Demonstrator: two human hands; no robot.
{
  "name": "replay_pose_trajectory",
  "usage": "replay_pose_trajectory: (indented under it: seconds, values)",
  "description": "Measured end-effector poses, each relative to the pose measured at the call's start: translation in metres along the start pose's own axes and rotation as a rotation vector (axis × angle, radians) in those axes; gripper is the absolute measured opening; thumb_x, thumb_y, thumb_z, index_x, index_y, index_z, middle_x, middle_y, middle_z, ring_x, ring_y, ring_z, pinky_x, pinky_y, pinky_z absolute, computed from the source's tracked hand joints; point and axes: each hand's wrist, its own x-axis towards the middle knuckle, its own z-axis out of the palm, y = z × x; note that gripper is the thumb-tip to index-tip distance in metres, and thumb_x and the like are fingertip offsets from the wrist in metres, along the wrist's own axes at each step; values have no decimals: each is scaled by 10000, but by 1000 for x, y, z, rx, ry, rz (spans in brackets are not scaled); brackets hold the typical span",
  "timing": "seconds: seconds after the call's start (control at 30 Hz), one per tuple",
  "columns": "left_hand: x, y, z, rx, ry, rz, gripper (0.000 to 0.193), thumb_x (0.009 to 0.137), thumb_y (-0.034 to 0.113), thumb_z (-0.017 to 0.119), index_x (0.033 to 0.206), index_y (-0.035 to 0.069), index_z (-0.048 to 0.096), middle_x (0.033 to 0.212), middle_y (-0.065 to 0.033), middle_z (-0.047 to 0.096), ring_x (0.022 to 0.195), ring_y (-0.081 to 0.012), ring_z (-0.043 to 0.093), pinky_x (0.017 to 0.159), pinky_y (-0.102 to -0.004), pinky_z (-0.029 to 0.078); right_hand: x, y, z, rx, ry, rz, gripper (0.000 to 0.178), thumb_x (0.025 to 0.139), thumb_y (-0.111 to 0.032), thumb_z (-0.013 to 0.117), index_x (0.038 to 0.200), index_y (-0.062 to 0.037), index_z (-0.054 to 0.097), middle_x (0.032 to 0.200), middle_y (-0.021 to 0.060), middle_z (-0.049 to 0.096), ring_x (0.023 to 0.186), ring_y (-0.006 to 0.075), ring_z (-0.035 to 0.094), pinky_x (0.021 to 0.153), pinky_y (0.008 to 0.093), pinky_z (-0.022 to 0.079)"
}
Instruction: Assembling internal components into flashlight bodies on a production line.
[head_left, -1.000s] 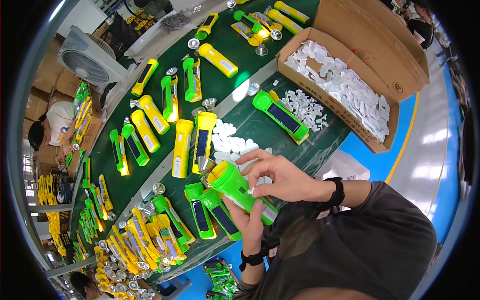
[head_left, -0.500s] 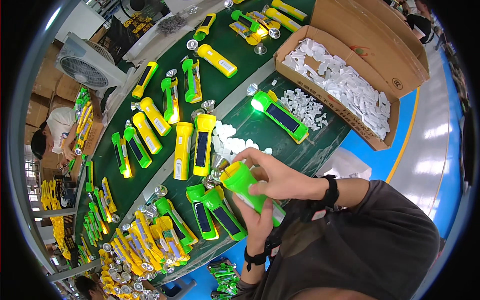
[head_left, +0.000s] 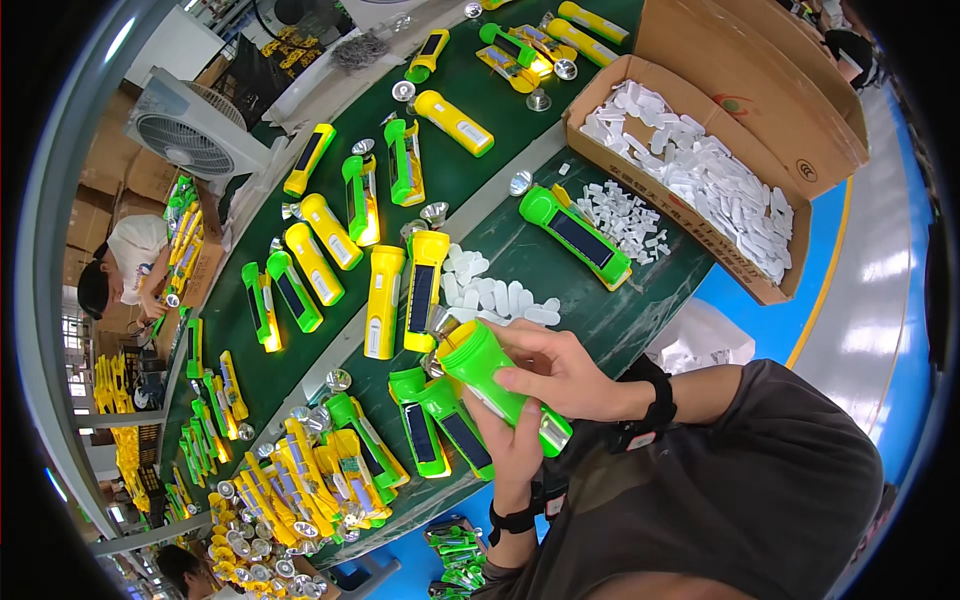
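Box (head_left: 690, 222) of white pieces (head_left: 690, 155), flap (head_left: 755, 110) raised; hands (head_left: 565, 375) around green flashlight (head_left: 476, 362)

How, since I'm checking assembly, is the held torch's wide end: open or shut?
Open: the torch shows its yellow inside at that end.
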Motion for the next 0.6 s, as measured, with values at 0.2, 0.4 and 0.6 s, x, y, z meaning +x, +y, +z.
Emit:
replay_pose_trajectory:
  seconds: [0.2, 0.4, 0.6]
  values:
    - [18, 26, -11, -93, 55, -104, 608, 840, 48, 528, 1380, 35, 250, 1208, -140, 487, 1016, -221, 551, 825, -340, 481, 18, -9, -9, -48, 2, -26, 469, 929, -67, 517, 1384, -40, 408, 1174, 80, 499, 1069, 143, 540, 881, 277, 437]
    - [51, 52, -23, -217, 26, -120, 432, 919, 196, 484, 1271, 4, 324, 1035, -172, 568, 790, -252, 613, 642, -358, 534, 31, -28, -15, -81, -16, 1, 494, 902, -63, 566, 1364, -29, 396, 1252, 97, 507, 1123, 198, 541, 949, 347, 441]
    - [60, 55, -73, -276, 147, -229, 436, 969, 444, 382, 1159, 60, 464, 885, -70, 552, 608, -165, 510, 546, -290, 437, 33, -52, -86, -758, 311, -294, 401, 816, -111, 671, 1175, 15, 543, 1054, 146, 570, 991, 256, 593, 852, 345, 474]
